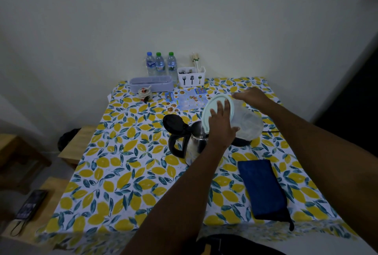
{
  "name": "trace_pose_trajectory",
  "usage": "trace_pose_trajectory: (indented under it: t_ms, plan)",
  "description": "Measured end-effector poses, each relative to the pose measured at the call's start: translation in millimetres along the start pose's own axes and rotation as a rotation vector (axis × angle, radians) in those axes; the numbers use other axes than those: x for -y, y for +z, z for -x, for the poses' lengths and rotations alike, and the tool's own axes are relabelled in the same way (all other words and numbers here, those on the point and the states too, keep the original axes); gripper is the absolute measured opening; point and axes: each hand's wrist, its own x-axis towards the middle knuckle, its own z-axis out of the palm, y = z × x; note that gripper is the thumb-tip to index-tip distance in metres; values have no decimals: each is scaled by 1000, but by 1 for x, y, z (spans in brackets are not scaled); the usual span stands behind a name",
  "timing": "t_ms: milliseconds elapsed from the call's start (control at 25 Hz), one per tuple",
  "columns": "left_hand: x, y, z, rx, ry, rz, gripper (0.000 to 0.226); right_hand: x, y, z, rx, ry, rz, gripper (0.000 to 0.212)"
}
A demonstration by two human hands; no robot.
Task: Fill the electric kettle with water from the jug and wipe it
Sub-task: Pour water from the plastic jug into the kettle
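Observation:
A steel electric kettle with a black handle stands mid-table, its black lid flipped open to the left. Above its mouth a clear plastic jug with a pale lid is tipped toward the kettle. My left hand presses flat on the jug's lid, fingers spread. My right hand grips the jug's far side from above. A folded dark blue cloth lies on the table at the right, near the front edge.
The table wears a lemon-print cloth. At its back stand three water bottles, a white cutlery holder, a lilac tray, a small jar and a leaflet. Wooden stools stand at the left.

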Motion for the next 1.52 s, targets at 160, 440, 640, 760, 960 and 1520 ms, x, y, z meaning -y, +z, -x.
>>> trace_pose_trajectory:
  t_ms: [160, 440, 640, 760, 960, 1520]
  plan:
    - [-3, 2, -6, 36, 42, -105, 102, -18, 1, 4, -47, 77, -203, 37]
    - [-25, 24, -25, 162, 128, -279, 100, -70, -4, 7, -100, 243, -524, 34]
    - [-59, 58, -53, 286, 214, -404, 99, -131, -21, -2, -166, 416, -668, 29]
    - [-86, 87, -72, 367, 263, -469, 96, -172, -37, -4, -210, 448, -768, 28]
    - [-124, 150, -106, 460, 303, -538, 92, -239, -68, -14, -295, 534, -823, 29]
    - [-135, 223, -155, 387, 544, -609, 84, -358, -81, -58, -235, 414, -873, 49]
